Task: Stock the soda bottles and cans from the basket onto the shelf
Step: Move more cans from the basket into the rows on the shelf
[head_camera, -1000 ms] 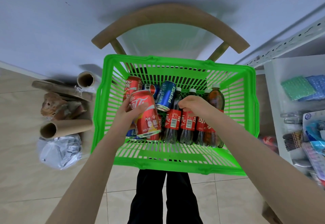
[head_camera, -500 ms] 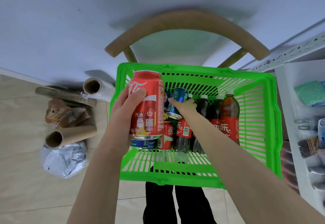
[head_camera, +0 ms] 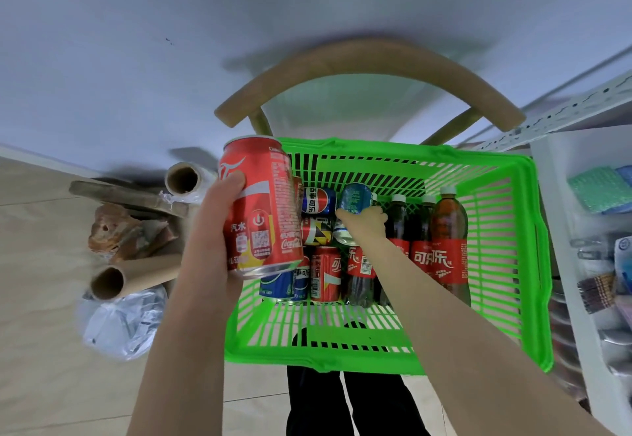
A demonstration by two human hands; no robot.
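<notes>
With the left hand (head_camera: 208,244) clamped on the red can (head_camera: 261,206), close the right hand (head_camera: 362,222) fully around the blue can (head_camera: 354,198), then lift it straight out of the basket (head_camera: 506,264).

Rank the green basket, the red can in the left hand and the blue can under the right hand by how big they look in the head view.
1. green basket
2. red can, enlarged by nearness to the camera
3. blue can, partly hidden by the right hand; true can sizes unsure.
</notes>
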